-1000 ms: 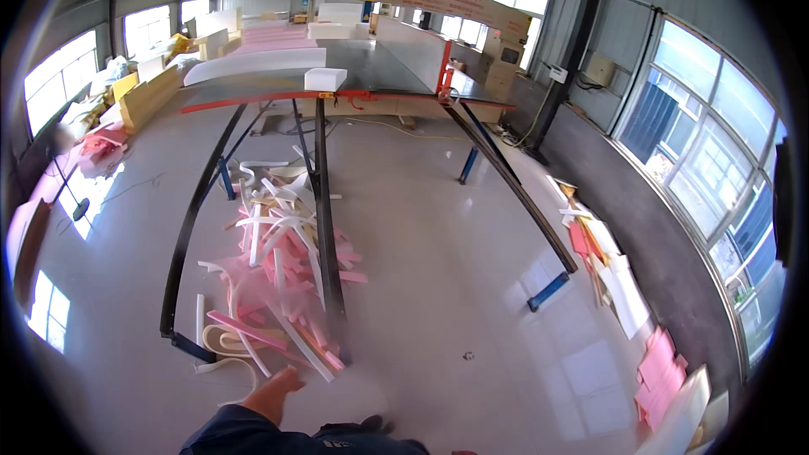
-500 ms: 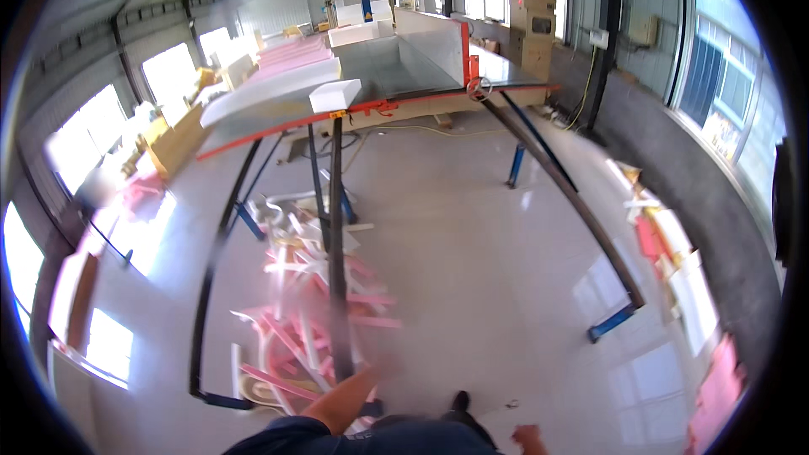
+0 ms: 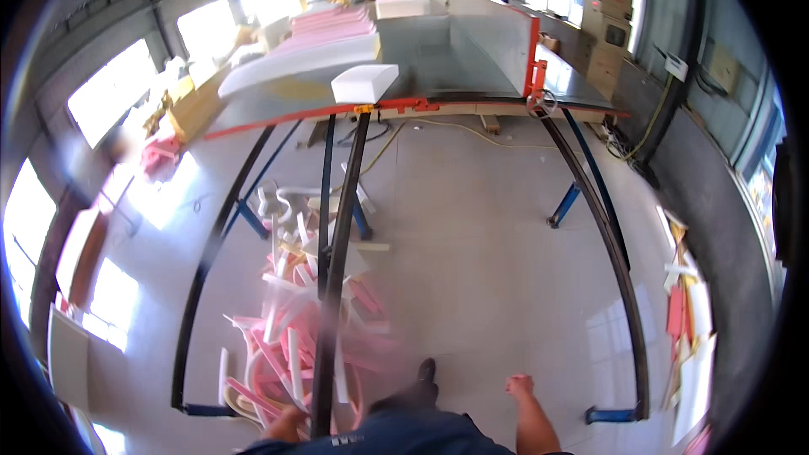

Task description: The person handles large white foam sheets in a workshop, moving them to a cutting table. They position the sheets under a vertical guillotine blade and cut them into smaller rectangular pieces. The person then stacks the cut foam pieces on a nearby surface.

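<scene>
My left hand (image 3: 288,423) hangs low at the near edge, beside a dark metal leg (image 3: 330,345) and over a heap of pink and white foam offcuts (image 3: 291,354). Its fingers are too small and blurred to make out. My right hand (image 3: 521,384) hangs over the grey floor with the fingers curled in, and nothing shows in it. Neither hand reaches the red-edged machine table (image 3: 286,107) ahead. On its front edge rests a white foam block (image 3: 362,84), with a larger white foam slab (image 3: 303,66) behind it.
Dark legs with blue feet (image 3: 611,415) slope down from the table on both sides. A small handwheel (image 3: 542,103) sits by the upright fence (image 3: 497,38). Foam scraps (image 3: 677,312) line the right wall. A yellow cable (image 3: 472,140) crosses the floor under the table.
The table and foam block appear nearer and further right in the view. My left arm has swung back and down beside the leg; my right hand shows higher in the picture.
</scene>
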`<state>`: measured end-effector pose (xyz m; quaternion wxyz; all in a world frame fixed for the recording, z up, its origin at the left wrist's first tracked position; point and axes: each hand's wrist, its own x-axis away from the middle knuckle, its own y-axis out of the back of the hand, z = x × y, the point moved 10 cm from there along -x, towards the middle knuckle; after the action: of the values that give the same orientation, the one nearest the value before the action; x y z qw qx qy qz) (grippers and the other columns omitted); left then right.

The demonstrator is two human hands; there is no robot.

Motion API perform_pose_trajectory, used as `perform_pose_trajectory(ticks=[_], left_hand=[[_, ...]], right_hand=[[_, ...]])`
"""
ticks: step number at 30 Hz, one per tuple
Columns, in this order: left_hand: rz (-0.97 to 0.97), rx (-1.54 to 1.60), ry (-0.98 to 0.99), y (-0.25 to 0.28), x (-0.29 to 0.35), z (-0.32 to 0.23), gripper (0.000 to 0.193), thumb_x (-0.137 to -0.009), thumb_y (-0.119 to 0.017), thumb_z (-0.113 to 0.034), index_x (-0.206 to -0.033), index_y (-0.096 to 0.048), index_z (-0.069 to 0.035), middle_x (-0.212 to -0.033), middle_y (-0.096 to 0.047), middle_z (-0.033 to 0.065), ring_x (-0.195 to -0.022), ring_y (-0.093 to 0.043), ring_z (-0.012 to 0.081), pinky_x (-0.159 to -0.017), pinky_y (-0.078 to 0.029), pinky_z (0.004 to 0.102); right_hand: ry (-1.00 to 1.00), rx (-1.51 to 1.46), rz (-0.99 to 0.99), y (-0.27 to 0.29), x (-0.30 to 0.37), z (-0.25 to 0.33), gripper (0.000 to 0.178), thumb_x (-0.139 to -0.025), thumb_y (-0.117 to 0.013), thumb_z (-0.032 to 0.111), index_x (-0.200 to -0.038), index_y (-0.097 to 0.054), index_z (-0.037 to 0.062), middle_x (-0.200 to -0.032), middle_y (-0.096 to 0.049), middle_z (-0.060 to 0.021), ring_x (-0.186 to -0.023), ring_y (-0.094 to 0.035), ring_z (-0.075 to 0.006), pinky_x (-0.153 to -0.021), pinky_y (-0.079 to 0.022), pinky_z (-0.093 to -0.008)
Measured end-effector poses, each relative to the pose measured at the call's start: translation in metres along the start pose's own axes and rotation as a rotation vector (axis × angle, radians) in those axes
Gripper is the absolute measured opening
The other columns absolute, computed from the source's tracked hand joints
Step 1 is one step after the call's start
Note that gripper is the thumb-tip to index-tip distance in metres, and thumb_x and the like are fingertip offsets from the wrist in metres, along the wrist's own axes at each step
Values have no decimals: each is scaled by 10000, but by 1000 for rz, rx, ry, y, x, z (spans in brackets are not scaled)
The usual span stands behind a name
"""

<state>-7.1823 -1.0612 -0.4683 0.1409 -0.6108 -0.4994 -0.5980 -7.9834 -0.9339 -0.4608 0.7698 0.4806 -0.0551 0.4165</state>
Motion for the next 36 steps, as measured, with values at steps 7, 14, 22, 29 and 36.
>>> perform_pose_trajectory(ticks=[7, 14, 22, 29, 36], left_hand=[[-265, -963, -858, -43, -66, -404, 303, -859, -585, -333, -977, -674, -68, -930, -672, 113, -875, -652, 292, -745, -522, 410], [81, -225, -1213, -126, -52, -775, 234, -840, -584, -250, -1036, -638, -135, -1153, -603, 40, -1058, -585, 252, -858, -504, 363], [-318, -430, -604, 45, -108, -756, 448, -818, -607, -460, -1101, -671, -120, -1080, -669, 132, -1001, -637, 289, -858, -499, 389], [-204, -653, -195, 111, -207, -663, 454, -773, -605, -485, -999, -709, -105, -1026, -682, 151, -996, -645, 299, -871, -501, 380], [-142, -562, -177, 162, -278, -810, 400, -780, -623, -463, -944, -722, -111, -929, -704, 104, -906, -670, 249, -829, -515, 359]], right_hand=[[-337, -247, 225, -11, -55, 79, 77, -769, -650, 65, -728, -660, 1, -653, -644, -140, -545, -650, -231, -466, -532, -335], [-545, -736, 449, 0, -316, 107, 180, -794, -667, 188, -754, -661, 12, -677, -655, -142, -546, -642, -228, -467, -521, -325], [-154, -244, 228, 31, -479, 451, 153, -808, -629, 136, -795, -647, -16, -700, -666, -104, -549, -640, -180, -452, -510, -295], [-19, -314, 396, -37, -608, 698, 209, -844, -640, 194, -800, -647, -10, -698, -659, -98, -544, -634, -173, -470, -516, -290], [223, -228, 686, -118, -658, 973, 314, -893, -618, 290, -722, -659, 29, -651, -641, -67, -599, -617, -132, -526, -492, -246]])
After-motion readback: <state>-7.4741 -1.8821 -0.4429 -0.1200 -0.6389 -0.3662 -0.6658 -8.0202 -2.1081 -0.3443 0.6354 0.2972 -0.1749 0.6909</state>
